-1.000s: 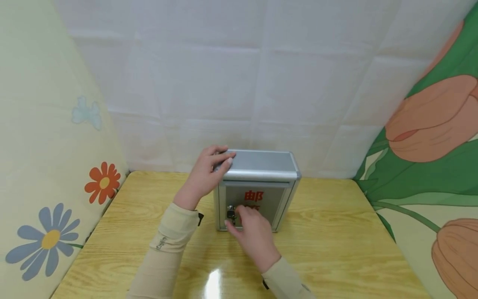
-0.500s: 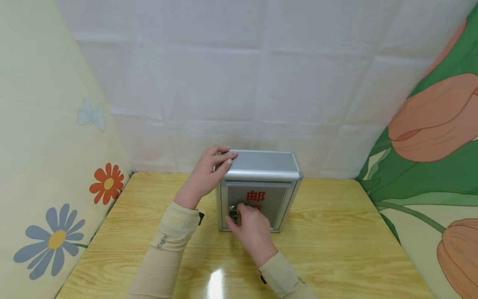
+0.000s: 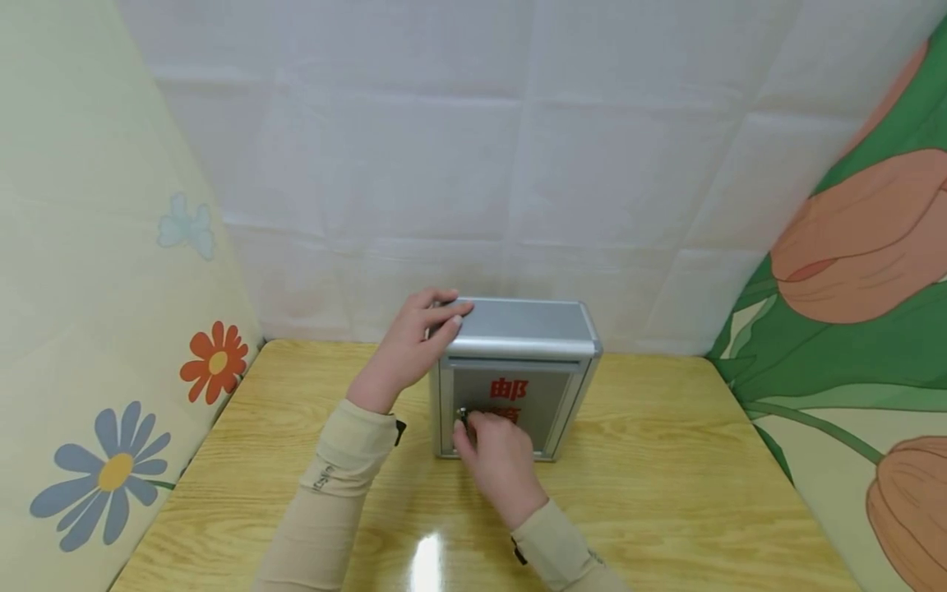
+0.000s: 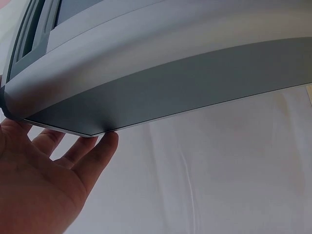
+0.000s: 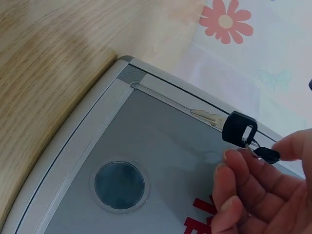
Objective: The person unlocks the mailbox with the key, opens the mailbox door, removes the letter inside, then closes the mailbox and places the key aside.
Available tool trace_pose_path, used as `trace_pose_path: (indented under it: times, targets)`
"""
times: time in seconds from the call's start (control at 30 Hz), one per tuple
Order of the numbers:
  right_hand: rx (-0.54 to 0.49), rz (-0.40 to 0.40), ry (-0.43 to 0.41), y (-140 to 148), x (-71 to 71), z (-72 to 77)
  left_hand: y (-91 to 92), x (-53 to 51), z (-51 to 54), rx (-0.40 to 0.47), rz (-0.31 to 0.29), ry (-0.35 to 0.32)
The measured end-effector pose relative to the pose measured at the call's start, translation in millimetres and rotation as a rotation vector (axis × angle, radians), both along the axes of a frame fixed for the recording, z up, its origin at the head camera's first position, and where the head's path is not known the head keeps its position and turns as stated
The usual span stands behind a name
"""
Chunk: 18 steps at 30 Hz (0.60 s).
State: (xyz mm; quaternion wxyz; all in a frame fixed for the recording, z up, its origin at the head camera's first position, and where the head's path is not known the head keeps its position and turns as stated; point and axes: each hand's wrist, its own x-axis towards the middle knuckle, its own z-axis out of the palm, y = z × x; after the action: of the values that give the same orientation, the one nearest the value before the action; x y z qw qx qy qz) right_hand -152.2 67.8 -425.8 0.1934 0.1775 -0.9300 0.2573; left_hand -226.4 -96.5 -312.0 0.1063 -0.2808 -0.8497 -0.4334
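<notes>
A silver metal mailbox with red characters stands upright on the table. Over its top left corner rests my left hand, fingers spread on the edge; the left wrist view shows its fingertips touching the grey panel. On the front door, my right hand pinches a black-headed key between thumb and fingers, just below the small lock. A second key, also black-headed, hangs from the same ring with its metal blade bare. The pinched key's blade is hidden.
The mailbox stands towards the back of a wood-grain table. Behind it hangs a white cloth. Flower-printed cloths line the left and right sides. A round window sits low in the mailbox door.
My right thumb and fingers have come together on the key, which was more exposed before. My left hand stays on the mailbox corner. The whole head view has shifted slightly.
</notes>
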Motion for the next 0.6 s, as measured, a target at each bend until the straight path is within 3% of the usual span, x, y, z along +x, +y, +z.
trace_pose_path:
  times: [0.6]
  targets:
    - [-0.089, 0.011, -0.076, 1.4, -0.5, 4.3, -0.7, -1.8, -0.6, -0.012, -0.005, -0.012]
